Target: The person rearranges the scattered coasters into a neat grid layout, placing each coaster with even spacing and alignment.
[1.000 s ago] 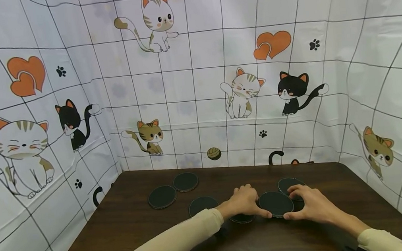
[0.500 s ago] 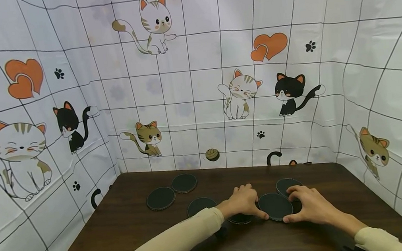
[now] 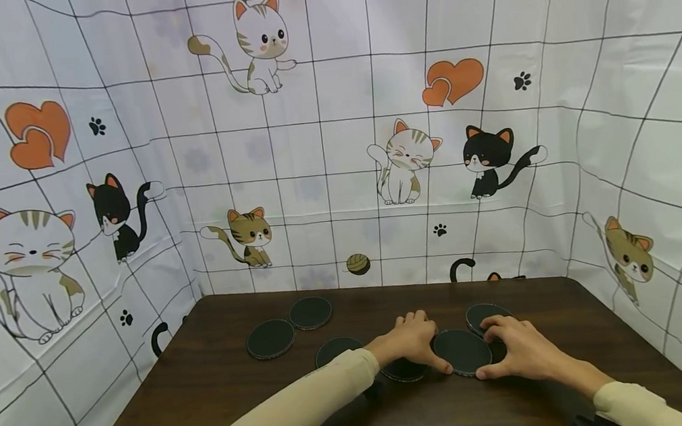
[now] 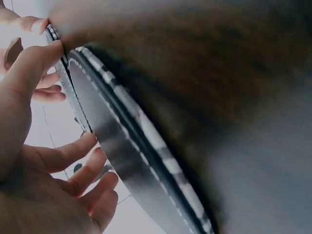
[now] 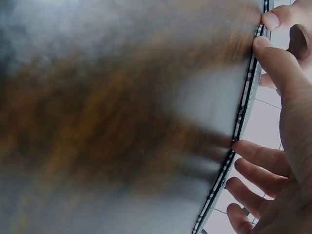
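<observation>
In the head view, a round dark green coaster lies on the brown table between both hands. My left hand holds its left edge, thumb at the near side and fingers at the far side. From the right, my right hand holds the opposite edge with thumb and curled fingers. Another coaster lies partly hidden under the left hand; in the left wrist view its pale stitched rim is large and close. Behind the right hand's fingers shows a further coaster, partly covered. In the right wrist view, thumb and index fingertips meet a patterned rim.
Two coasters touch at the back left, one nearer and one farther. Another coaster sits behind the left forearm. The table is enclosed at back and sides by a white cat-print curtain.
The whole head view shifts slightly left and down. Both hands keep their place around the same coaster, and the other coasters stay put on the table.
</observation>
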Tool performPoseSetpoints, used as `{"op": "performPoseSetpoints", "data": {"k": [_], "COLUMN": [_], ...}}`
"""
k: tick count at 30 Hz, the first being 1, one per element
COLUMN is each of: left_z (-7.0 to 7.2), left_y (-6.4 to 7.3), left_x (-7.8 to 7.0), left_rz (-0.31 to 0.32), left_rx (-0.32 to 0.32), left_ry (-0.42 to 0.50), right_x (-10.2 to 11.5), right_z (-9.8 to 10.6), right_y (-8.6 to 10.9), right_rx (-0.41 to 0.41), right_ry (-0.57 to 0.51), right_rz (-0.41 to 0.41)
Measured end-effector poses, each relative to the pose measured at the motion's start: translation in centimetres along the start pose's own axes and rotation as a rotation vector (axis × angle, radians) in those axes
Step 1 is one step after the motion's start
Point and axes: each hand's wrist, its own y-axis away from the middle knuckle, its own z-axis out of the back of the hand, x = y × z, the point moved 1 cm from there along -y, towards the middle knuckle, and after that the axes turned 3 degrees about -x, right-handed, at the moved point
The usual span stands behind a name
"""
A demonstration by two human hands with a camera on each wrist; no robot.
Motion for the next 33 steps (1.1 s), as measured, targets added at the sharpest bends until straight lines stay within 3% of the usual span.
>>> {"op": "performPoseSetpoints", "data": {"k": [10, 26, 33], "left_z": [0.0, -0.2, 0.7], "left_y": [1.0, 1.5, 1.3], "left_x": [0.6, 1.3, 1.1], "left_rz": [0.012, 0.031, 0.046], "left_rx": [-0.007, -0.005, 0.040], "left_ry": [-0.005, -0.034, -0.067], "right_x": [0.4, 0.8, 0.8], "right_z": [-0.3, -0.9, -0.5], "right_y": [-0.6, -1.2, -1.3], "right_rx": [0.035, 0.028, 0.026], "right_ry": [-0.017, 0.000, -0.002], "right_rz": [0.027, 0.039, 0.042]}}
